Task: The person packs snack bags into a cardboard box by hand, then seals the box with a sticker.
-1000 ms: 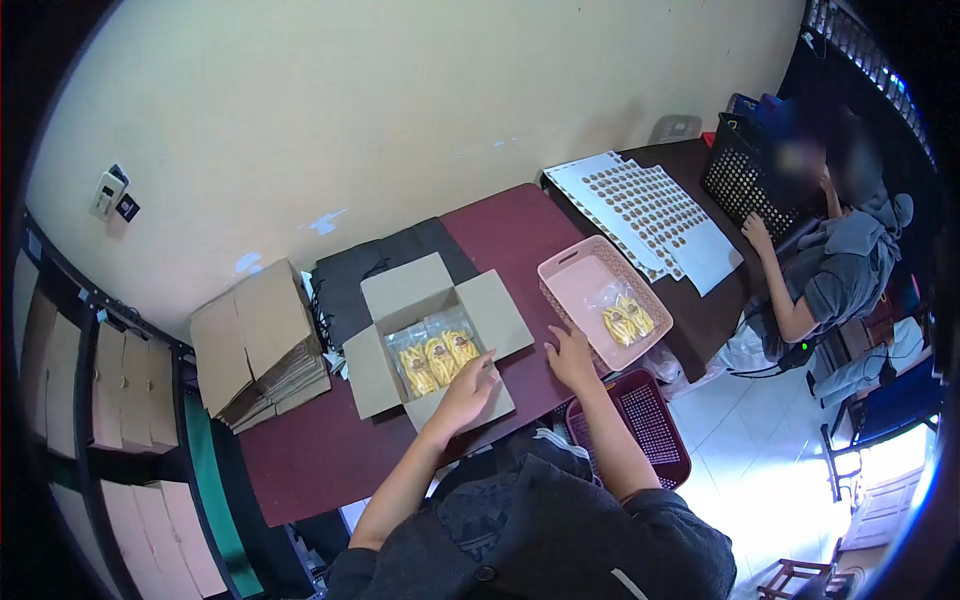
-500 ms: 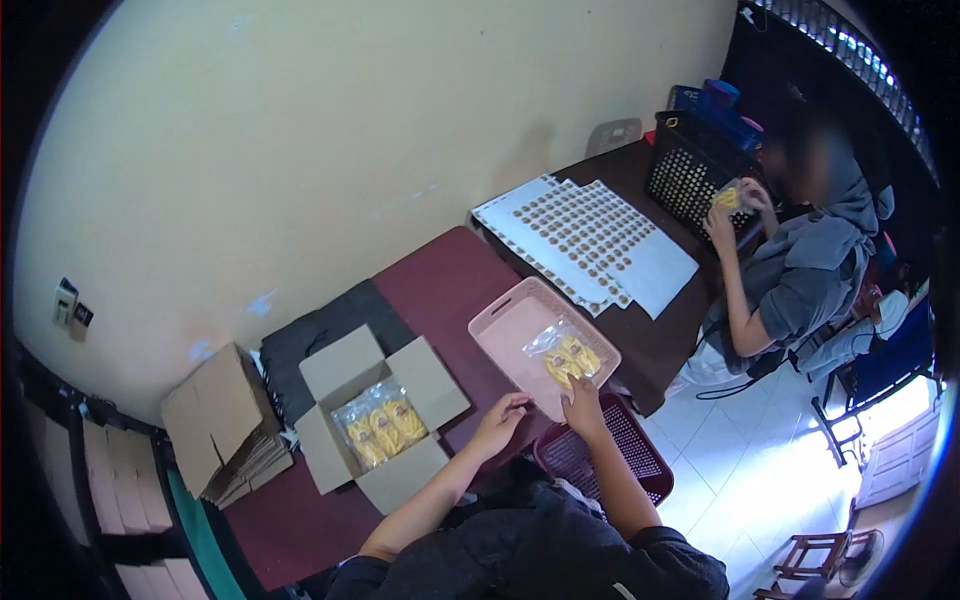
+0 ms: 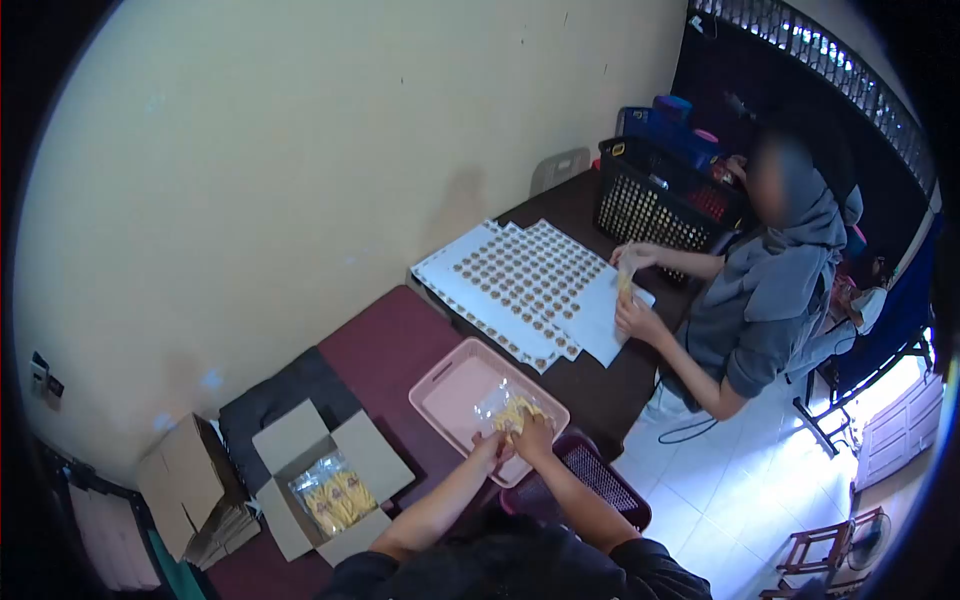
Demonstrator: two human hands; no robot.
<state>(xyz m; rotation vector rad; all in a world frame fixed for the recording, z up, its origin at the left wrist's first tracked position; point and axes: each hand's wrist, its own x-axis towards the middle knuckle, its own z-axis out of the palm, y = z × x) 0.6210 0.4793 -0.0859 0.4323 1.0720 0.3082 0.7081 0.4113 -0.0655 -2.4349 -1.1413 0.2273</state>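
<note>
Both of my hands reach into a pink tray (image 3: 452,383) on the dark red table (image 3: 385,345). My left hand (image 3: 489,447) and my right hand (image 3: 534,437) are closed together on a clear packet of yellow snacks (image 3: 509,413) lying in the tray's near corner. To my left stands an open cardboard box (image 3: 320,488) with packets of yellow snacks (image 3: 333,495) inside.
A co-worker in grey (image 3: 765,300) sits at the right, holding a small packet over white sticker sheets (image 3: 528,287). A black basket (image 3: 662,208) stands behind them. Flat cardboard boxes (image 3: 185,492) are stacked at far left. A maroon crate (image 3: 596,482) sits below the table edge.
My view has swung right. My left hand left the cardboard box and joined my right hand at the packet in the pink tray. The co-worker lowered a packet over the sticker sheets.
</note>
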